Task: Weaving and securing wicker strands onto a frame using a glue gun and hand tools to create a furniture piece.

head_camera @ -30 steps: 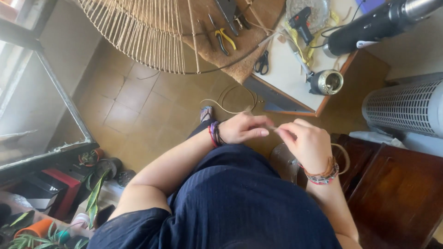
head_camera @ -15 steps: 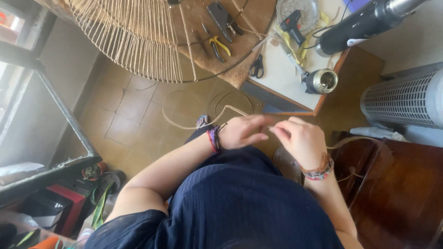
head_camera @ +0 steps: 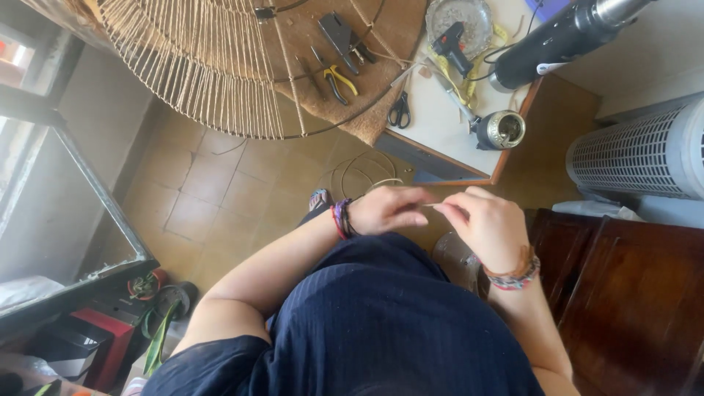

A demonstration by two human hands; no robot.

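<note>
Both hands work at waist height above the tiled floor (head_camera: pixel 220 198). The left hand (head_camera: pixel 385 211) and right hand (head_camera: pixel 488 224) meet fingertip to fingertip, fingers pinched on a thin pale cord (head_camera: pixel 433 206) stretched between them. More of the cord lies coiled on the floor (head_camera: pixel 367 172) below. The wire lampshade frame (head_camera: pixel 198 66), pliers (head_camera: pixel 339 79) and scissors (head_camera: pixel 400 111) rest on the surface (head_camera: pixel 440 132) ahead. Judgement: sound handling calls for a short, taut span, grip near the end, and the coil free of the feet.
</note>
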